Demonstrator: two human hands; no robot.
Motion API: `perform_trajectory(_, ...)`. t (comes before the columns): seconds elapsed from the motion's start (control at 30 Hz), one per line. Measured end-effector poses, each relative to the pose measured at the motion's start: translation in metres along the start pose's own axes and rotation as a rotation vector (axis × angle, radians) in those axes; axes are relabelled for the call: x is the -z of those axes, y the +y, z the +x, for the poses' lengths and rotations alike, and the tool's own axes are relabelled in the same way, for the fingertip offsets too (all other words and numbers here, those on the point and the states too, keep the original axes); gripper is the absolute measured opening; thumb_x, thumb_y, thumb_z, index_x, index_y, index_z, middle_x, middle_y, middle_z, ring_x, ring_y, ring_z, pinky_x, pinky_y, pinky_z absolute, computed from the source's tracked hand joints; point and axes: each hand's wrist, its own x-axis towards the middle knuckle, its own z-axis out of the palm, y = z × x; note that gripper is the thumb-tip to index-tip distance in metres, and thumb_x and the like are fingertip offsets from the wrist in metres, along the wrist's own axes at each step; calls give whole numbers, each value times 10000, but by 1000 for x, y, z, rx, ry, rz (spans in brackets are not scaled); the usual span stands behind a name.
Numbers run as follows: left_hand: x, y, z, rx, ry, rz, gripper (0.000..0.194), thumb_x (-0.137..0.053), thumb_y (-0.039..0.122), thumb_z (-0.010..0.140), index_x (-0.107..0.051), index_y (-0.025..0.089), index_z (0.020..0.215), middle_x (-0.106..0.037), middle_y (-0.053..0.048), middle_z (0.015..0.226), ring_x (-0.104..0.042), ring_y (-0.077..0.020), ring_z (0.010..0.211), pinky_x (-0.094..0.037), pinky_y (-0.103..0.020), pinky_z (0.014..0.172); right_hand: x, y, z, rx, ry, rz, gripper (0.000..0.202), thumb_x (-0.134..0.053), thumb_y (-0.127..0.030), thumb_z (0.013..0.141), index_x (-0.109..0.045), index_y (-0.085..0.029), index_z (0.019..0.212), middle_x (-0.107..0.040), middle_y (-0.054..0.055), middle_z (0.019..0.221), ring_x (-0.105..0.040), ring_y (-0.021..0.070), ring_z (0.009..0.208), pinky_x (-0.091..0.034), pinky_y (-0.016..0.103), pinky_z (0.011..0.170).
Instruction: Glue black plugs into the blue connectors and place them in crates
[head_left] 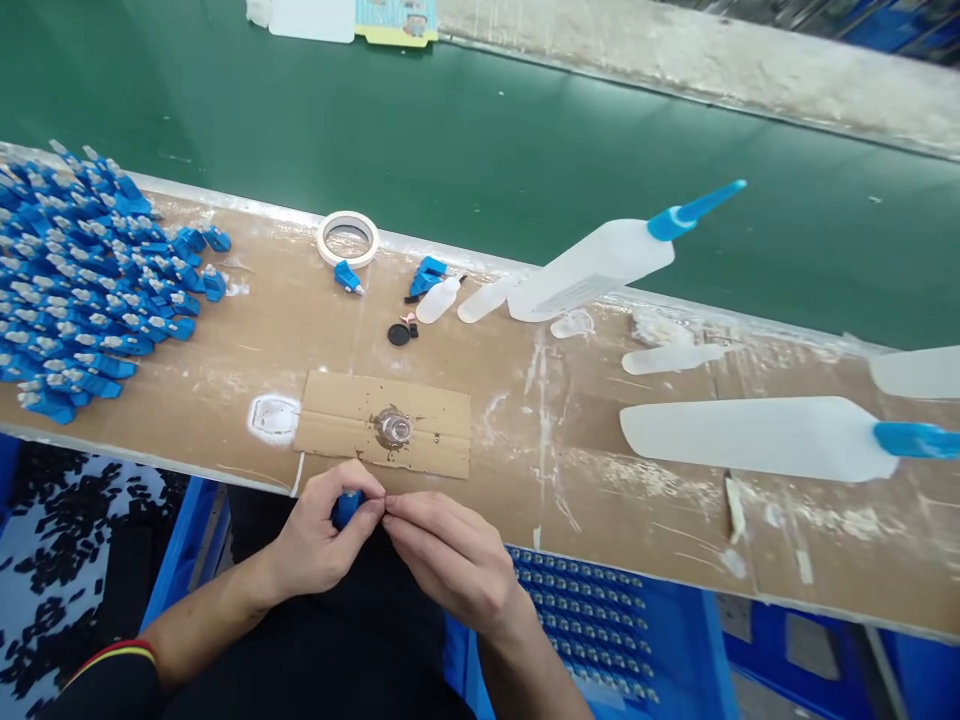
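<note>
My left hand [330,530] is closed round a small blue plastic part [346,508], just off the near edge of the bench. The fingertips of my right hand [450,555] pinch together against the left fingertips; whatever sits between them is too small to make out. Beyond both hands lies a cardboard piece [307,425] bearing a small clear round cup [397,428] amid dark smears. Many similar blue parts [97,270] with pale tips stand packed at the left of the bench.
A tape roll [325,250], a loose blue part [347,276] and a black disc [398,335] lie farther back. White glue bottles [750,435] with blue nozzles occupy the right. Below the bench are a blue tray [675,640] with rows of small parts and scattered black pieces [56,570].
</note>
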Motion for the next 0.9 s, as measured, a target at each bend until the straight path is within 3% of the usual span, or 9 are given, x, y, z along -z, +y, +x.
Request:
perform_trajectory(0.17, -1, -2, 0, -122, 44, 140, 235, -593, 75, 912, -568, 235, 1082, -609, 7, 870, -603, -106, 771, -501, -231, 713, -1, 5, 4, -1, -13, -73, 232, -637, -5, 860, -673, -144, 1043, -747, 104, 965, -716, 191, 864, -635, 319, 735)
perform_trajectory(0.23, 1, -2, -1, -22, 45, 98, 315, -614, 108, 903, -531, 253, 1170, -595, -2, 944, -593, -107, 778, -500, -238, 711, 3, 13, 6, -26, 24, -105, 215, -660, -21, 852, -684, -168, 1007, -751, 89, 947, -723, 182, 833, -631, 303, 713)
perform_trajectory(0.37, 8, -10, -1, 223, 22, -233, 489, -579, 125, 875, -410, 299, 1299, -483, -35, 1141, -515, -70, 708, -449, -221, 618, 15, 40, 10, -152, 96, -265, 167, -669, -67, 874, -697, -218, 940, -758, 51, 920, -727, 168, 814, -622, 294, 707)
perform_trajectory(0.47, 13, -19, -3, 253, 50, -393, 552, -525, 37, 809, -380, 325, 1257, -437, -18, 1155, -490, -39, 665, -416, -209, 608, 19, 54, 14, -169, 28, -357, 116, -643, -111, 911, -704, -210, 914, -763, 45, 906, -725, 167, 808, -616, 298, 710)
perform_trajectory(0.6, 19, -25, -7, 273, 100, -479, 467, -512, -6, 783, -423, 310, 1115, -424, 11, 1146, -485, -17, 652, -402, -188, 608, 15, 58, 18, -147, -60, -413, 109, -618, -121, 932, -705, -180, 907, -763, 64, 928, -722, 176, 831, -609, 306, 736)
perform_trajectory(0.7, 26, -23, -9, 308, 51, -522, 419, -569, 25, 821, -495, 296, 1131, -466, 1, 1161, -515, -27, 682, -435, -187, 630, 13, 57, 19, -150, -89, -425, 104, -613, -118, 934, -700, -169, 909, -758, 67, 930, -721, 184, 843, -602, 308, 741)
perform_trajectory(0.9, 34, -22, -6, 312, -117, -596, 444, -658, 223, 929, -566, 283, 1359, -629, -108, 1278, -639, -138, 914, -521, -253, 802, 14, 57, 22, -173, -94, -405, 120, -603, -116, 930, -708, -171, 910, -761, 75, 929, -725, 194, 843, -598, 315, 737)
